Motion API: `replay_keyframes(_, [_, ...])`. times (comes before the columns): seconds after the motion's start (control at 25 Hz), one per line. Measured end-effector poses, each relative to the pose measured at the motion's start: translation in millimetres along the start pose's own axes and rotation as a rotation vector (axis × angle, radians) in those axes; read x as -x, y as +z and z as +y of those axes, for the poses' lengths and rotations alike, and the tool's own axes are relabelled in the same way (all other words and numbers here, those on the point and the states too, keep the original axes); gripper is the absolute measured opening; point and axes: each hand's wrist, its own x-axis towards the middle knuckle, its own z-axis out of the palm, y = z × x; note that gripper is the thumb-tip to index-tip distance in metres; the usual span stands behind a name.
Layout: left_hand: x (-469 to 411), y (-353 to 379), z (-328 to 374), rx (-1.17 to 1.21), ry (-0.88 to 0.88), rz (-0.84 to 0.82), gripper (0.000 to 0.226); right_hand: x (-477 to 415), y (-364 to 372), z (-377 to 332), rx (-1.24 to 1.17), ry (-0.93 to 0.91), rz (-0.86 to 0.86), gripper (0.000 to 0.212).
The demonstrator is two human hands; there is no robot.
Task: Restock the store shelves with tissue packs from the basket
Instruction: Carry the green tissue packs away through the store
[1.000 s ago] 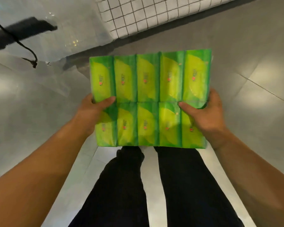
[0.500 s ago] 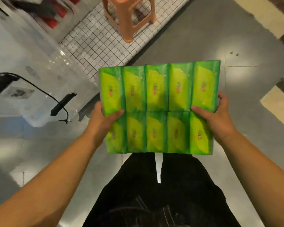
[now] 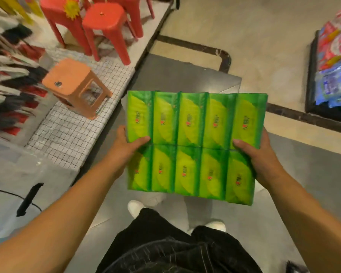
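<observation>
A flat green multi-pack of tissues (image 3: 193, 146), two rows of small packs with yellow-green leaf prints, is held level in front of me above the floor. My left hand (image 3: 126, 146) grips its left edge, thumb on top. My right hand (image 3: 258, 156) grips its right edge, thumb on top as well. The basket is not in view. A low shelf (image 3: 311, 75) at the far right carries blue and red packaged goods (image 3: 337, 62).
On the left a white wire-grid platform (image 3: 71, 131) bears an orange stool (image 3: 75, 89) and red stools (image 3: 106, 26). Hanging goods line the far left edge. A clear plastic bin (image 3: 14, 174) with a black cable sits at lower left. My legs and white shoes are below the pack.
The view has swung up and forward along the aisle. The stools and the right-hand shelf have come into sight. Both hands keep the same hold on the pack.
</observation>
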Motion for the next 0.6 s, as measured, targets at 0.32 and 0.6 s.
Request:
replay_keyframes(0.32, [40.9, 276.6, 78.5, -0.123, 0.176, -0.323, 0.074, 72.9, -257.1, -14.8, -0.191, -0.146, 0.440, 0.075])
replay_keyframes(0.6, [39.7, 495.6, 139.8, -0.203, 0.252, -0.724, 0.088, 90.4, -419.2, -20.3, -0.338, -0.168, 0.774, 0.065])
